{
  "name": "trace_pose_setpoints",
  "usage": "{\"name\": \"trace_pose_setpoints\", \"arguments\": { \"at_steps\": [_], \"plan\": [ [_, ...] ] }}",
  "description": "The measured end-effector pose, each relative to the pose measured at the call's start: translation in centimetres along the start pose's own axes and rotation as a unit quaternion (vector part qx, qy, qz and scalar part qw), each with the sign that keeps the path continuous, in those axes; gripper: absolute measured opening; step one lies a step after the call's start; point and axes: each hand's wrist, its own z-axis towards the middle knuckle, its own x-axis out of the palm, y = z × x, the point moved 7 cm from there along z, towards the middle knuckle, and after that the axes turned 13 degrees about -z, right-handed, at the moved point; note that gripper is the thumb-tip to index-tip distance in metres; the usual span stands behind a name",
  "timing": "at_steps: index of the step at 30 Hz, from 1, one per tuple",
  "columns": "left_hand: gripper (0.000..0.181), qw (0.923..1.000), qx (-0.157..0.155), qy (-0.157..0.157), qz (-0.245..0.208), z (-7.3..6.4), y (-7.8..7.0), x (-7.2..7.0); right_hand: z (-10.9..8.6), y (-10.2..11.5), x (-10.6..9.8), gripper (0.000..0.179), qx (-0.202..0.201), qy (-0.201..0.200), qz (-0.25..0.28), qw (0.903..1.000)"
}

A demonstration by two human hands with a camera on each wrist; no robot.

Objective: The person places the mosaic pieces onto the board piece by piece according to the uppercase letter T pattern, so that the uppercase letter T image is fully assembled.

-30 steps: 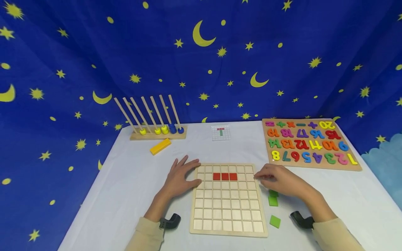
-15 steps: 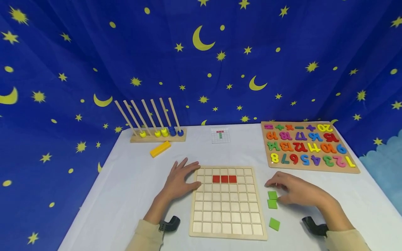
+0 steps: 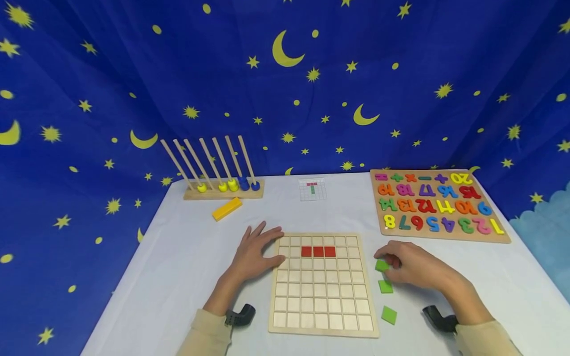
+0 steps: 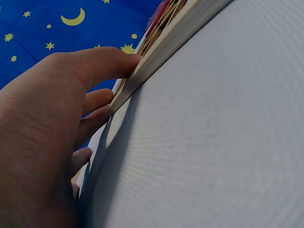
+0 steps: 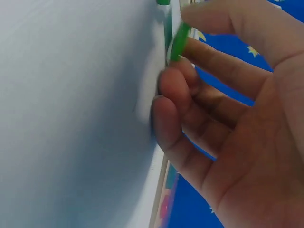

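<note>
A wooden grid board lies on the white table, with three red tiles side by side in its second row from the far edge. My left hand rests at the board's upper left side, fingers spread and the thumb on the rim. In the left wrist view, the thumb touches the board's edge. To the right of the board, my right hand pinches a green tile between thumb and fingers. The right wrist view shows this green tile tilted on edge. Two more green tiles lie nearer me.
A small pattern card with a red and green T lies beyond the board. At the back left stands a peg abacus with beads, and a yellow bar before it. A number puzzle board occupies the back right.
My right hand has moved from the board's right edge out to the green tiles and has picked the farthest one up in a pinch. The left hand stays put.
</note>
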Motion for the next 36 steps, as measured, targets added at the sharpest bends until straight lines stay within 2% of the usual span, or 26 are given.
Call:
{"name": "trace_pose_setpoints", "arguments": {
  "at_steps": [4,9,14,19,24,29,36],
  "plan": [
    [0.062,1.0,0.007,-0.001,0.002,0.0,0.0,-0.1,0.2,0.1,-0.2,0.03,-0.01,-0.021,-0.01,0.9997],
    [0.062,1.0,-0.004,0.004,0.003,0.1,0.3,0.0,0.4,0.0,-0.3,0.035,-0.002,-0.033,0.001,0.9994],
    [0.062,1.0,-0.004,0.006,0.003,0.2,0.3,0.1,0.3,0.0,-0.1,0.038,-0.002,-0.034,0.004,0.9994],
    [0.062,1.0,0.003,0.003,0.006,0.3,0.3,0.2,0.4,0.3,0.0,0.034,-0.012,-0.029,0.009,0.9995],
    [0.062,0.9999,-0.007,0.007,0.008,0.1,0.5,0.2,0.8,0.6,0.1,0.033,-0.021,-0.016,0.022,0.9994],
    [0.062,0.9999,-0.004,0.008,0.006,0.1,0.3,0.0,1.1,1.5,0.1,0.031,-0.037,-0.021,0.019,0.9989],
    [0.063,0.9999,-0.005,0.01,0.009,0.1,0.6,0.1,1.9,3.8,-0.4,0.032,-0.081,-0.048,-0.004,0.9955]
  ]
}}
